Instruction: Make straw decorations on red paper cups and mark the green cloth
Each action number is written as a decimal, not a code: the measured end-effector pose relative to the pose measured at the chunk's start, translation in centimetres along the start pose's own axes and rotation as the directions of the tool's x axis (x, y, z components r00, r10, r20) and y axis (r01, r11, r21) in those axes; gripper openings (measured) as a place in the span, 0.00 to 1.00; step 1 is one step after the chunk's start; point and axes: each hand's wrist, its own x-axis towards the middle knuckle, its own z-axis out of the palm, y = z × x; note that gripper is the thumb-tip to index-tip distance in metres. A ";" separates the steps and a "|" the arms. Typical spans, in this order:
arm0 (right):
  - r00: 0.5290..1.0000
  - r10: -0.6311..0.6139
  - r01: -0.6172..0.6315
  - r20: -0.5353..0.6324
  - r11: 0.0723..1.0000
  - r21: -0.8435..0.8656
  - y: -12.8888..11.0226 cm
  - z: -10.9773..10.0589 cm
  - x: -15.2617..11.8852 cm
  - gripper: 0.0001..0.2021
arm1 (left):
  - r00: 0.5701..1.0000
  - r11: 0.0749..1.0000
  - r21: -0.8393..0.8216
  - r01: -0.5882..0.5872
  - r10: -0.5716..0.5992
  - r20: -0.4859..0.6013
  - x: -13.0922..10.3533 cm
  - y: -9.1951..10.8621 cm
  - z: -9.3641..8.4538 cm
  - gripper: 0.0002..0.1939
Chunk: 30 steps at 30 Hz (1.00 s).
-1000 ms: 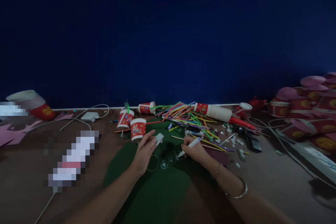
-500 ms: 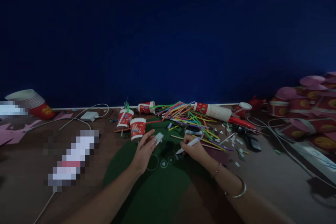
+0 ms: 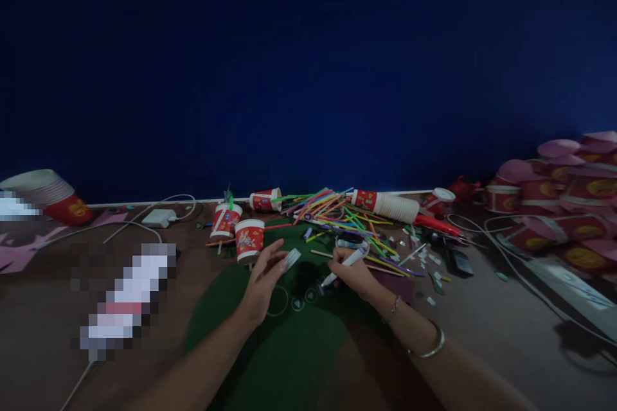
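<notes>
Green sheet [image 3: 270,347] lies nearest on the worktop [image 3: 482,334], bare brown surface either side, left hand [image 3: 263,282] fingers pinching a white cap [image 3: 292,259], right hand [image 3: 354,273] fingers gripping a marker [image 3: 343,265], beyond them upright red cups [image 3: 249,239] beside scattered straws [image 3: 337,212].

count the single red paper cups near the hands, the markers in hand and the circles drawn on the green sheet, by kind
single red paper cups: 4
white marker in the right hand: 1
white cap in the left hand: 1
drawn circles on the green sheet: 3
total: 9
</notes>
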 end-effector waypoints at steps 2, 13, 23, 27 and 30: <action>0.999 0.004 -0.004 0.051 1.000 0.010 -0.4 0.4 0.0 0.10 | 0.999 0.998 0.059 -0.030 0.028 0.039 -0.2 0.1 0.2 0.24; 0.997 -0.075 0.077 -0.028 0.996 0.038 -0.4 0.0 -0.8 0.12 | 1.000 1.000 -0.005 0.022 -0.022 0.015 0.2 -0.1 -0.1 0.23; 0.998 -0.047 0.043 -0.037 0.993 -0.108 0.2 0.3 -0.7 0.09 | 0.999 0.999 -0.013 0.036 -0.035 0.012 0.4 -0.4 -0.3 0.24; 0.998 -0.051 0.049 -0.021 0.993 -0.107 0.1 0.3 -0.7 0.09 | 0.999 0.999 0.016 0.034 -0.034 0.016 0.3 -0.2 -0.2 0.24; 0.998 -0.053 0.050 -0.021 0.992 -0.119 0.0 0.3 -0.8 0.09 | 1.000 0.999 0.019 0.030 -0.030 0.005 0.3 -0.2 -0.2 0.25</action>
